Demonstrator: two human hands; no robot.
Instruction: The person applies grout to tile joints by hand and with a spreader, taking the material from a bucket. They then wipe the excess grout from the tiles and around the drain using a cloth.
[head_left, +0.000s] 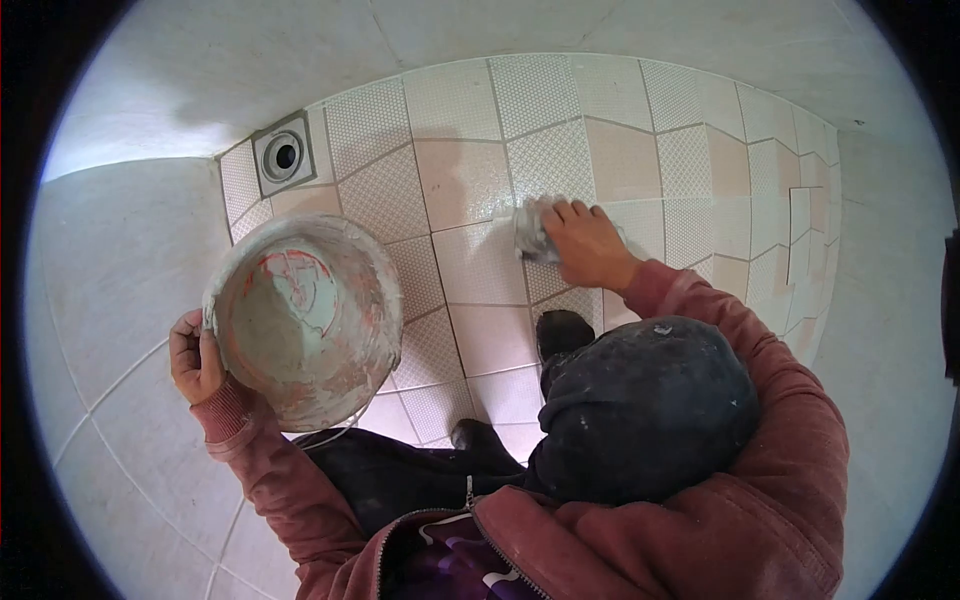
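From the head camera, looking straight down: the person crouches on a tiled floor [470,190] of small pale pink and white squares. The right hand [585,240] is pressed down flat on the tiles, fingers closed over a grey-white sponge or rag [533,235] that sits on a joint line between two tiles. The left hand [195,355] is well apart from it, clamped on the rim of a bucket [305,320], thumb inside the lip. The bucket is tilted toward the camera, its inside smeared with pale grout or mortar and some red streaks; I cannot tell how much wet mix is left in it. A square floor drain [283,155] lies in the far corner, just beyond the bucket. A dark knee [645,410] and a shoe [563,332] fill the middle, the shoe resting on the tiles near the wiping hand.

What could go wrong, as I judge it: the bucket, held by one edge and tipped, may slop onto the tiles; wiping too hard may drag filling out of the joints; residue may wash into the drain; the shoe may smear a wiped patch
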